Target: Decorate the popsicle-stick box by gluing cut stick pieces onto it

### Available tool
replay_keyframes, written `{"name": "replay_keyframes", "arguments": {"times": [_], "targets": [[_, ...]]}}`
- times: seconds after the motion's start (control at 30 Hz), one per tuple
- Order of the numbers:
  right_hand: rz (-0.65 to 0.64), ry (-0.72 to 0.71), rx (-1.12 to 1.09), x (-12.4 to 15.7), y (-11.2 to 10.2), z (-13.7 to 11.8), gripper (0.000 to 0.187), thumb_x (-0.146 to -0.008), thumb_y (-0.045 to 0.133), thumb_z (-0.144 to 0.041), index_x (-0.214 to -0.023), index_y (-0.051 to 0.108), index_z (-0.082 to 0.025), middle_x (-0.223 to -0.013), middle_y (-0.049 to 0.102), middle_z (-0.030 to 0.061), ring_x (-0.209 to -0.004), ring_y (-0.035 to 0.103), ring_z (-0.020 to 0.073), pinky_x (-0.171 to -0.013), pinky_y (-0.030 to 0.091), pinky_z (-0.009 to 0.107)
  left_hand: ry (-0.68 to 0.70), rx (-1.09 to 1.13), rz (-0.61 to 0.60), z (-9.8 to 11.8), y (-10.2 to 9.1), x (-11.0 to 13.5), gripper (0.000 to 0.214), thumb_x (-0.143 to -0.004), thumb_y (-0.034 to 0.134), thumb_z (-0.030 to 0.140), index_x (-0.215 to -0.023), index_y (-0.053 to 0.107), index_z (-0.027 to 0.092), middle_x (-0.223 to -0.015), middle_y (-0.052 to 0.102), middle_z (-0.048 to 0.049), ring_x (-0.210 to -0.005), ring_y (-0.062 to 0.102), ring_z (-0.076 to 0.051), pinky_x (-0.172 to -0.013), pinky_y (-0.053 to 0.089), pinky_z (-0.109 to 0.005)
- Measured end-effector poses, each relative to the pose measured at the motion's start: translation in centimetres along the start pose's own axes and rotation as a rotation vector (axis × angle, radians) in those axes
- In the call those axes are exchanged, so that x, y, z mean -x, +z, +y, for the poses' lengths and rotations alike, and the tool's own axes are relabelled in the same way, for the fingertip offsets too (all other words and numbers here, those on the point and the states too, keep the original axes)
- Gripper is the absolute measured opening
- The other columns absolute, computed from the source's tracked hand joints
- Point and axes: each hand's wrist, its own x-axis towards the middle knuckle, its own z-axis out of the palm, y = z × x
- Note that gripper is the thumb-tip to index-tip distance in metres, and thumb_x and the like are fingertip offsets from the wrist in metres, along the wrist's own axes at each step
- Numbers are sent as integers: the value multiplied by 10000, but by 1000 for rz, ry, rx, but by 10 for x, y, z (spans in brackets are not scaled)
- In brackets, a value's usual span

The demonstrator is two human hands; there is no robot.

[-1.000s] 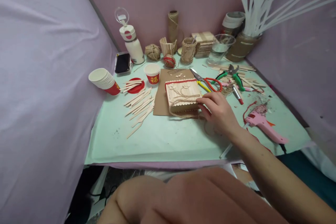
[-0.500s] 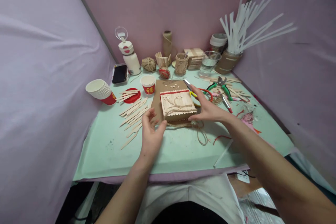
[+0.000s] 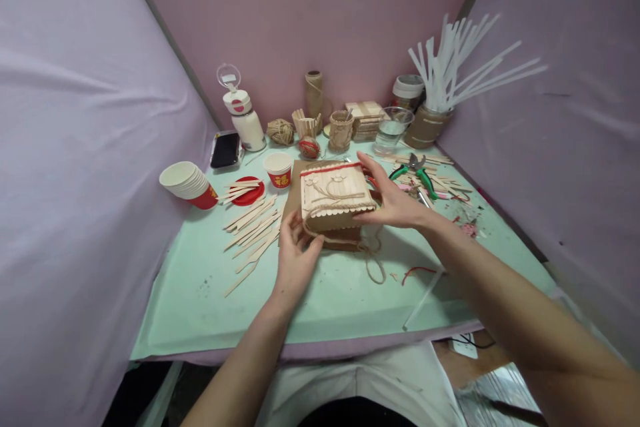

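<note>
A small wooden-stick box (image 3: 345,192), with scalloped edges, a red strip along its far edge and twine stems with small flowers on its top, is held between my hands above the brown cardboard (image 3: 295,195). My right hand (image 3: 395,203) grips its right side, thumb at the near edge and fingers at the far corner. At the near left corner, my left hand (image 3: 296,253) has curled fingers against the box, partly hidden. Loose jute twine (image 3: 375,268) hangs from the box's near edge down to the table.
Wooden sticks (image 3: 253,227), a red lid (image 3: 249,191) and paper cups (image 3: 185,183) lie at left. Green-handled pliers (image 3: 423,177) are at right. Along the back stand a white bottle (image 3: 247,123), a clear cup of water (image 3: 391,130) and a holder of white glue sticks (image 3: 430,123).
My hands have closed in on the box from both sides. The box has risen and tilted slightly off the cardboard. The view has shifted a little.
</note>
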Motion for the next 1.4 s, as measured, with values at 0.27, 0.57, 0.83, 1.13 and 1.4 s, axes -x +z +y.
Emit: {"name": "replay_keyframes", "arguments": {"times": [0.27, 0.57, 0.83, 1.13, 1.4], "targets": [[242, -148, 277, 7, -38, -47, 1150, -686, 776, -587, -1543, 40, -373, -1554, 257, 88, -1415, 318, 338, -1018, 466, 547, 18, -101, -339, 20, 32, -15, 226, -802, 685, 319, -972, 613, 188, -1003, 713, -73, -970, 674, -215, -857, 530, -338], [424, -169, 245, 47, -77, -35, 1106, -724, 787, -503, -1546, 73, -307, -1514, 323, 154, -1399, 353, 293, -1098, 395, 464, 706, -801, -98, 78, -11, -116, 126, -856, 541, 213, -894, 658, 187, -861, 684, -44, -831, 610, -193, -794, 459, -316], [269, 136, 14, 80, -18, -18, 1089, -687, 821, -431, -1531, 135, -380, -1546, 241, 112, -1436, 283, 337, -1052, 442, 554, 869, -1079, -163, 78, -4, -155, 189, -833, 533, 176, -793, 718, 180, -863, 589, -75, -871, 552, -226, -821, 442, -364], [188, 291, -168, 84, 19, -19, 1061, -684, 800, -415, -1523, 156, -327, -1529, 282, 145, -1430, 311, 343, -1073, 422, 553, 840, -900, -223, 66, -16, -137, 235, -862, 487, 167, -915, 714, 196, -876, 690, -67, -873, 626, -204, -806, 486, -332], [188, 255, -175, 79, 50, -20, 1022, -692, 789, -442, -1509, 185, -331, -1533, 263, 131, -1436, 302, 328, -1045, 469, 499, 491, -370, -148, 63, -17, -121, 214, -864, 608, 336, -956, 693, 163, -824, 695, -44, -672, 675, -156, -648, 553, -287]]}}
